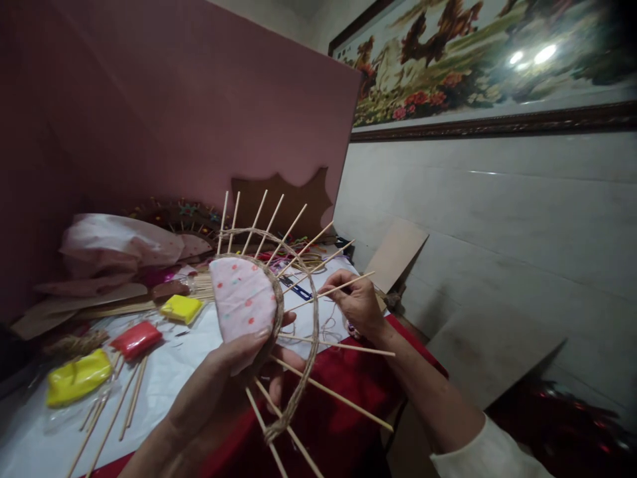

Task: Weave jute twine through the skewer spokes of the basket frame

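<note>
My left hand (226, 372) is wrapped round the lower edge of a half-round craft frame (243, 299) covered in white cloth with small red flowers, thumb on the front. Thin wooden sticks (343, 395) fan out from its curved, brown edge. A band of jute twine (315, 318) runs in an arc across the sticks. My right hand (359, 304) is on the far right of this arc, its thumb and forefinger pinched together where the twine crosses a stick. Loose thin twine (328, 325) hangs just below these fingers.
On the white-covered table lie yellow packets (79, 377), a red packet (137, 340) and loose sticks (130, 395). A blue tool (297, 289) is behind the frame. Bundled cloth (119, 242) and a spiky-edged brown board (281, 199) stand at the back. Red cloth (348, 385) hangs at the near edge.
</note>
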`<state>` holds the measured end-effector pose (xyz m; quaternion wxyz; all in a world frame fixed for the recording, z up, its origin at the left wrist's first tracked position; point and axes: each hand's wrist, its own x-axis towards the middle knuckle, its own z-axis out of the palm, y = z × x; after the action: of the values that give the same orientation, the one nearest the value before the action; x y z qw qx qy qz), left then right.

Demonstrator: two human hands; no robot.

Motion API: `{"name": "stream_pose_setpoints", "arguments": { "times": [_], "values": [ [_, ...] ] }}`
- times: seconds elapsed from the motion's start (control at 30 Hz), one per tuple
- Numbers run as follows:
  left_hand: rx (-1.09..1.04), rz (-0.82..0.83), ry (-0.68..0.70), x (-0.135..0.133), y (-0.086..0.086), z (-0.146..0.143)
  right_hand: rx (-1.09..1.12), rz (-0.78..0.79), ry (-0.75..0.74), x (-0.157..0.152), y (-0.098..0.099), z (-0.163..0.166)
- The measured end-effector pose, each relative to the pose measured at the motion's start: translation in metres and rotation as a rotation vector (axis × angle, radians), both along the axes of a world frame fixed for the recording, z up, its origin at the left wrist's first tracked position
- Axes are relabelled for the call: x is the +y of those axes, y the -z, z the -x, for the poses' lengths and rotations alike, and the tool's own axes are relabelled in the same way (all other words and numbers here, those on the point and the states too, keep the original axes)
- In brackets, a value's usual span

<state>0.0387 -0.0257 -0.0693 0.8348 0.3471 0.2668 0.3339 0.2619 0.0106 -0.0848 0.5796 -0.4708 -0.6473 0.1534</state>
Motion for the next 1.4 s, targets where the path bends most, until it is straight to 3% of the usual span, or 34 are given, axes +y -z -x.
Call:
{"name": "stream_pose_setpoints", "arguments": {
  "times": [0.17,0.4,0.53,0.7,0.83,0.97,1.27,1.4],
  "values": [
    [0.004,0.014,0.01,0.0,0.002,0.001,-0.139,-0.119,0.151,0.007,-0.014,-0.03],
    [0.081,-0.002,-0.032,0.002,0.001,-0.001,-0.257,-0.388,0.375,-0.008,-0.027,-0.05],
    [0.121,-0.002,0.009,0.002,0.002,-0.002,-0.394,-0.49,0.371,-0.012,-0.035,-0.05],
    [0.185,-0.05,0.036,0.002,-0.001,-0.002,-0.499,-0.427,0.275,-0.008,-0.046,-0.05],
    [0.224,-0.074,0.071,0.002,-0.002,-0.001,-0.571,-0.257,0.121,-0.005,-0.061,-0.055],
    [0.175,-0.032,0.065,0.003,0.0,0.0,-0.465,-0.08,0.024,-0.001,-0.07,-0.066],
    [0.096,0.06,0.12,0.001,-0.002,0.0,-0.151,-0.06,-0.002,0.014,-0.028,-0.051],
    [0.083,0.088,0.136,0.001,-0.001,0.0,-0.121,-0.076,0.012,0.019,-0.02,-0.041]
  ]
}}
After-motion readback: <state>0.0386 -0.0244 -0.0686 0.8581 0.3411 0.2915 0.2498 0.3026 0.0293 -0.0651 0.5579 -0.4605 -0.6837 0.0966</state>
